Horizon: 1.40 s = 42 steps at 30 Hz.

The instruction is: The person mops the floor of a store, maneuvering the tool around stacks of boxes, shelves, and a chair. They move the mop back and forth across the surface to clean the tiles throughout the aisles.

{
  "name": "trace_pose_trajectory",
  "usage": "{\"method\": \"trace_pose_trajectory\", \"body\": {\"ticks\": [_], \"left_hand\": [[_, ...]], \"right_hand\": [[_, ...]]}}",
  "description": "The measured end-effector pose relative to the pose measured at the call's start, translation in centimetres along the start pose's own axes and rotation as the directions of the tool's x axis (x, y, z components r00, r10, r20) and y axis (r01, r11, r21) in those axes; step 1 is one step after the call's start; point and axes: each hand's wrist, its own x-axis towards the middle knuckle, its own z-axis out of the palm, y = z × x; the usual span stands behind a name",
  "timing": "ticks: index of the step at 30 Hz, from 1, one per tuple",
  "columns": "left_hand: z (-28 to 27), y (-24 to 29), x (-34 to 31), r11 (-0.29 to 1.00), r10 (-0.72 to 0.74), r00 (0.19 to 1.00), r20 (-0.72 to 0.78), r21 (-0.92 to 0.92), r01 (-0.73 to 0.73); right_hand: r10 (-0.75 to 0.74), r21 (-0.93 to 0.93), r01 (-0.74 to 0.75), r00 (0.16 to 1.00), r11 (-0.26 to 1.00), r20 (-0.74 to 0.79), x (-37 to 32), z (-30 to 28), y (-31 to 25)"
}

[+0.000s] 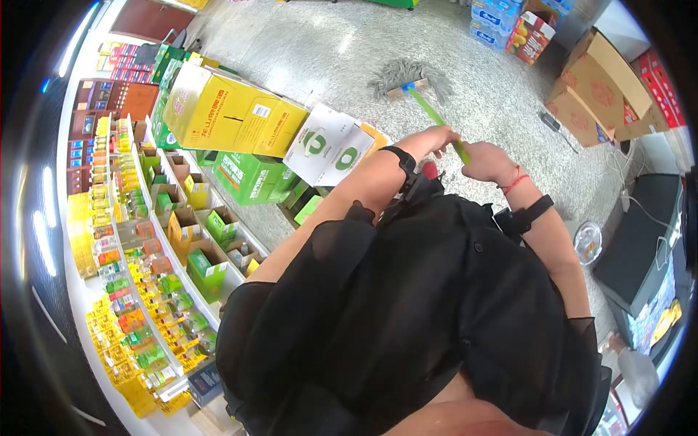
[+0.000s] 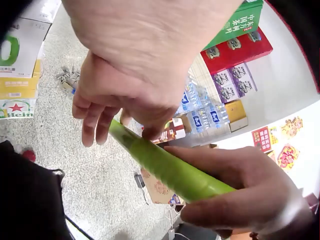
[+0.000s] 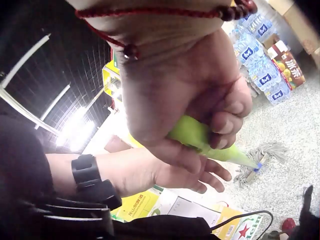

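A mop with a grey string head (image 1: 396, 76) lies with its strands spread on the speckled floor, ahead of the person. Its bright green handle (image 1: 430, 109) slants up toward the body. Wrapped around the handle's thick upper end is my right hand (image 1: 488, 161), its fingers curled in the right wrist view. Farther down the handle, my left hand (image 2: 135, 85) pinches it lightly between thumb and index finger. The other left fingers hang loosely beside it. In the right wrist view the mop head (image 3: 260, 162) shows beyond both hands.
Shelves with yellow and green packages (image 1: 138, 291) line the left. A yellow carton (image 1: 243, 109) and a white carton (image 1: 327, 145) stand near the left arm. Open brown cartons (image 1: 596, 87) and bottled water packs (image 1: 494, 25) are at the right. Cables lie beside a dark box (image 1: 640, 240).
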Motion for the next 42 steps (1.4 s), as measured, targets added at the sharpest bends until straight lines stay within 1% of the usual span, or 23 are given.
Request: {"method": "trace_pose_trajectory", "body": {"ticks": [2, 4, 7, 9, 11, 12, 13, 15, 19, 22, 23, 24, 26, 27, 28, 30, 32, 34, 35, 36, 38, 39, 42], "left_hand": [[-1.0, 0.5, 1.1, 1.0, -0.027, 0.999, -0.034, 0.004, 0.027], [-2.1, 1.0, 2.5, 0.997, 0.022, 0.999, -0.036, -0.071, -0.025], [-4.1, 2.3, 5.0, 0.999, 0.039, 0.998, -0.043, -0.028, -0.04], [-5.7, 3.5, 6.4, 0.997, 0.029, 0.997, -0.072, -0.071, -0.034], [-8.0, 4.2, 9.1, 0.992, 0.022, 0.997, -0.079, -0.118, -0.031], [-9.4, 3.9, 10.5, 0.991, 0.076, 0.994, -0.075, -0.109, -0.084], [-10.9, 4.2, 12.3, 0.995, 0.058, 0.995, -0.083, -0.071, -0.064], [-13.7, 6.1, 11.8, 0.998, 0.062, 0.994, -0.089, -0.019, -0.064], [-18.7, 6.8, 14.3, 0.999, 0.009, 0.988, -0.153, -0.046, -0.016], [-21.7, 5.2, 19.3, 0.996, 0.046, 0.979, -0.199, -0.062, -0.06], [-23.3, 5.3, 20.2, 0.998, -0.063, 0.997, -0.055, -0.023, 0.062], [-24.2, 5.8, 19.4, 0.997, -0.071, 0.996, -0.061, -0.029, 0.07], [-26.2, 6.6, 18.6, 0.994, 0.0, 1.0, -0.029, -0.112, -0.004], [-26.3, 6.9, 19.0, 0.982, -0.013, 0.99, -0.138, -0.189, -0.014], [-27.3, 6.8, 19.4, 0.981, -0.014, 0.989, -0.149, -0.192, -0.015], [-29.4, 6.3, 20.0, 0.955, 0.118, 0.983, -0.141, -0.254, -0.151], [-30.8, 7.1, 19.4, 0.942, 0.126, 0.97, -0.209, -0.281, -0.183], [-33.0, 7.2, 21.0, 0.961, 0.127, 0.974, -0.189, -0.218, -0.168], [-34.0, 5.1, 23.7, 0.945, 0.305, 0.935, -0.179, -0.064, -0.32], [-35.5, 5.6, 24.1, 0.947, 0.298, 0.934, -0.199, -0.064, -0.316], [-37.5, 7.9, 23.5, 0.935, 0.187, 0.957, -0.221, -0.258, -0.243], [-39.5, 10.5, 21.5, 0.977, 0.082, 0.982, -0.172, -0.181, -0.114], [-43.2, 8.4, 28.5, 0.953, 0.034, 0.961, -0.273, -0.282, -0.114]], "right_hand": [[-0.011, -0.018, 0.012, 1.0, 1.0, 0.021, 1.4, -1.1, 0.6], [-0.06, -0.019, 0.06, 0.998, 0.998, -0.004, 2.8, -2.0, 1.3], [-0.071, -0.039, 0.07, 0.997, 0.997, -0.015, 5.0, -4.3, 2.2], [-0.08, -0.075, 0.08, 0.997, 0.994, 0.011, 7.4, -5.9, 3.2], [-0.092, -0.091, 0.096, 0.995, 0.991, 0.044, 10.4, -7.2, 4.4], [-0.104, -0.104, 0.107, 0.994, 0.989, 0.034, 11.7, -8.4, 4.5], [-0.105, -0.097, 0.109, 0.994, 0.989, 0.036, 13.0, -9.5, 4.4], [-0.104, -0.101, 0.111, 0.992, 0.989, 0.072, 15.8, -11.4, 4.6], [-0.13, -0.118, 0.145, 0.983, 0.982, 0.128, 21.5, -15.0, 4.6], [-0.156, -0.122, 0.173, 0.978, 0.977, 0.141, 24.8, -17.3, 4.2], [-0.173, -0.104, 0.185, 0.979, 0.977, 0.11, 25.7, -17.5, 4.4], [-0.183, -0.102, 0.195, 0.976, 0.975, 0.115, 26.7, -17.6, 4.6], [-0.196, -0.16, 0.214, 0.973, 0.964, 0.126, 29.2, -18.8, 4.8], [-0.21, -0.169, 0.231, 0.969, 0.958, 0.132, 30.3, -19.5, 4.6], [-0.22, -0.175, 0.241, 0.967, 0.955, 0.132, 31.5, -20.3, 4.4], [-0.255, -0.178, 0.275, 0.958, 0.945, 0.129, 33.7, -21.7, 4.2], [-0.28, -0.185, 0.304, 0.949, 0.935, 0.144, 36.1, -22.8, 4.1], [-0.311, -0.19, 0.337, 0.938, 0.922, 0.153, 39.0, -23.6, 4.0], [-0.327, -0.19, 0.355, 0.931, 0.915, 0.165, 40.7, -24.0, 4.3], [-0.342, -0.189, 0.373, 0.923, 0.908, 0.176, 42.3, -24.5, 4.5], [-0.355, -0.213, 0.394, 0.914, 0.894, 0.197, 44.5, -26.1, 4.4], [-0.375, -0.205, 0.411, 0.906, 0.888, 0.195, 46.0, -26.9, 4.5], [-0.393, -0.225, 0.45, 0.883, 0.864, 0.256, 51.4, -30.2, 4.8]]}}
